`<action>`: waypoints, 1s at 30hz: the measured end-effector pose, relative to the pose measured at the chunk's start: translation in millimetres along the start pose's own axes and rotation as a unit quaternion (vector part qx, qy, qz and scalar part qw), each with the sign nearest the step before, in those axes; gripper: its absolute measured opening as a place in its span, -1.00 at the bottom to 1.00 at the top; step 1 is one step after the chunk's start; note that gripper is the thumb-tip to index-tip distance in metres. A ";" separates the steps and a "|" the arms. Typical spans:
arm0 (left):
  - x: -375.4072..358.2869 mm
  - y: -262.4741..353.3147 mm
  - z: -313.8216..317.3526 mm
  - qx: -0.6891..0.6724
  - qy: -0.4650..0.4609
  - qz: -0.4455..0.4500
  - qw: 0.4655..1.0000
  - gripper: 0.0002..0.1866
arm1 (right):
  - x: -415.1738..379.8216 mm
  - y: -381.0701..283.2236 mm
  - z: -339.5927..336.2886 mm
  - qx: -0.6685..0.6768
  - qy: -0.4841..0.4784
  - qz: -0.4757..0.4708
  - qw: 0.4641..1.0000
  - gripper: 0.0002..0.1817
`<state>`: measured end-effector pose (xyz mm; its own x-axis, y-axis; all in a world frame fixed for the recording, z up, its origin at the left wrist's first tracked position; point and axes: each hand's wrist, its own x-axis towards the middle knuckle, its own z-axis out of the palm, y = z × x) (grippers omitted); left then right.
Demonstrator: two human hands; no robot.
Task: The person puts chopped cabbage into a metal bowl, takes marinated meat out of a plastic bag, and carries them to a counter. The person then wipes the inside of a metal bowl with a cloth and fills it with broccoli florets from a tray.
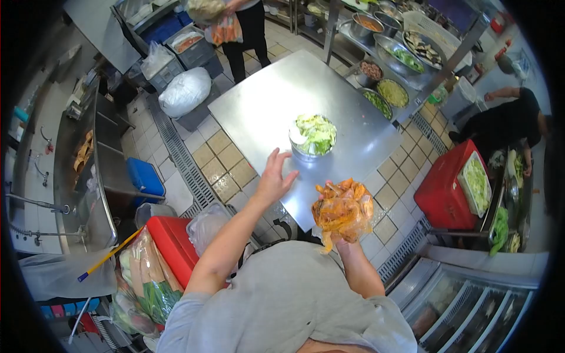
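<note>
A round metal bowl (308, 156) filled with chopped lettuce (316, 132) sits on the steel table. My left hand (276, 178) is beside the bowl on its near left side, fingers spread and holding nothing. Close to my body, over the table's near corner, my right hand (348, 248) supports a clear plastic bag of orange-brown food pieces (343, 210) from below. The bag hides most of that hand's fingers, and I cannot make out what food is inside.
Around the steel table (247, 117) runs a tiled floor with drain grates. Food bowls fill a rack (406, 59) at the back right. One person (250, 35) carries bags at the far side; another (500, 120) works at right. Red bins (441, 188) stand nearby.
</note>
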<state>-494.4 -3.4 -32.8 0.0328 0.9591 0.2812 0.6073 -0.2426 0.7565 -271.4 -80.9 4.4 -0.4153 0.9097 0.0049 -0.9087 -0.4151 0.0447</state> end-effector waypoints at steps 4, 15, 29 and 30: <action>29.3 -30.2 27.7 -0.007 -0.057 0.004 0.998 -0.42 | 10.0 -9.7 -27.0 -0.063 0.029 -0.073 0.995 -0.11; 66.0 -93.1 37.2 -0.128 -0.049 0.077 0.988 -0.54 | 48.6 37.2 -37.3 -0.115 0.145 -0.173 0.968 -0.33; 143.5 -123.7 5.4 -0.183 -0.253 0.169 0.935 -0.68 | 127.2 192.1 -15.4 -0.088 0.159 -0.355 0.917 -0.41; 145.2 -120.9 4.4 -0.182 -0.266 0.145 0.935 -0.66 | 127.9 195.7 -16.6 -0.093 0.164 -0.365 0.912 -0.41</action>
<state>-559.6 165.8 -86.1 0.6031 0.7587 0.2463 0.2038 -0.4450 0.8720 -503.1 -46.1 -2.8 0.3401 0.9042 -0.2583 -0.9269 0.2759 -0.2546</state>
